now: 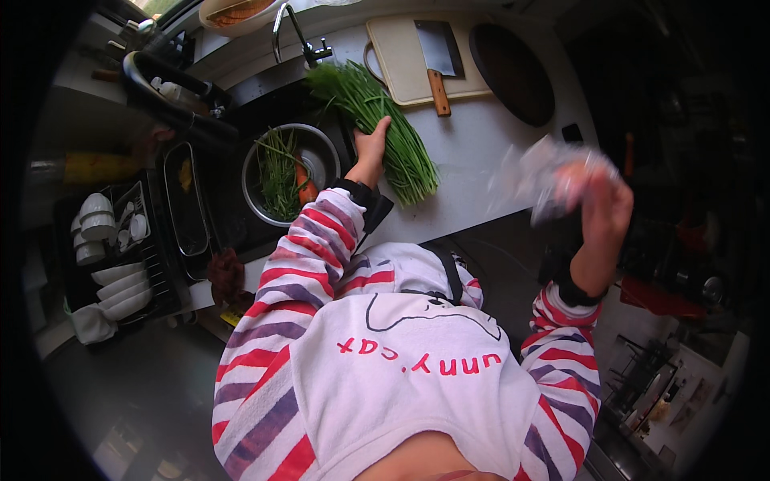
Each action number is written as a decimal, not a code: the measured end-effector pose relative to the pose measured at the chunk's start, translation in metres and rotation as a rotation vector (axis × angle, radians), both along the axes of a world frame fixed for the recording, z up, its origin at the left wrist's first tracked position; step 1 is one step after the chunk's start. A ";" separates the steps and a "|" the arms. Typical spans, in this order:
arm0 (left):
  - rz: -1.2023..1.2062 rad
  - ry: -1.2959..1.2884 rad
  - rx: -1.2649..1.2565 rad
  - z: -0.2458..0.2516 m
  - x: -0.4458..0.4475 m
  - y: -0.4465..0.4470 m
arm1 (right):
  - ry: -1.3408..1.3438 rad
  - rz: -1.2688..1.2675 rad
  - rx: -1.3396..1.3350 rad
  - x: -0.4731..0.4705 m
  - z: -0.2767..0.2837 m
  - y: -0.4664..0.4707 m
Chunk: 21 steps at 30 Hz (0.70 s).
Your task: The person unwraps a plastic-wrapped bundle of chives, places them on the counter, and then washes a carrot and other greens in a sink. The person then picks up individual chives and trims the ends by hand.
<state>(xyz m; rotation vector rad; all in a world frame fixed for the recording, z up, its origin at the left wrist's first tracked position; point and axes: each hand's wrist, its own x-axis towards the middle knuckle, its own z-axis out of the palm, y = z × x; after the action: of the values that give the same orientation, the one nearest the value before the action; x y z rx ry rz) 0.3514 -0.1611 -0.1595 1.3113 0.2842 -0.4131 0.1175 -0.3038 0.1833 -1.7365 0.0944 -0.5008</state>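
Observation:
My left hand [372,147] grips a large bunch of long green stalks [400,144], likely garlic chives, lying between the sink and the white counter. A crumpled clear plastic bag [535,174], blurred by motion, is in my right hand [604,192], raised past the counter's front edge. In the sink, a steel bowl [329,144] contains thin green stems [278,174] and a carrot [305,180]. Behind the bunch, a cleaver [438,54] with a wooden handle rests on a cream cutting board [391,51].
A dark round pan or lid [511,75] lies right of the board. A chrome tap [283,30] and a black faucet [180,114] rise by the sink. White bowls [123,285] fill a dish rack [162,264] at left. A wire basket [186,222] hangs in the sink.

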 end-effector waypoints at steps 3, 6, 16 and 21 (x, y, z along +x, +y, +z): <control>-0.126 -0.063 0.297 0.000 0.001 0.000 | 0.207 -0.458 -0.394 0.023 -0.016 -0.022; -0.178 -0.064 0.542 0.016 -0.001 -0.006 | 0.037 -0.713 -0.323 0.019 -0.013 -0.032; -0.602 -0.332 0.687 0.045 -0.024 -0.007 | 0.685 -0.205 -0.401 -0.003 -0.068 -0.038; -0.819 -0.301 0.568 0.032 0.005 0.002 | 0.775 -0.046 -0.139 -0.026 -0.096 -0.053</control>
<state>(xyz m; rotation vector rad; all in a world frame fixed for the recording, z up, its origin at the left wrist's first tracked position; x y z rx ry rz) 0.3563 -0.1594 -0.1280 2.0061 -0.4488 -0.8464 0.0914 -0.3566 0.0876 -1.9827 0.6617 0.1633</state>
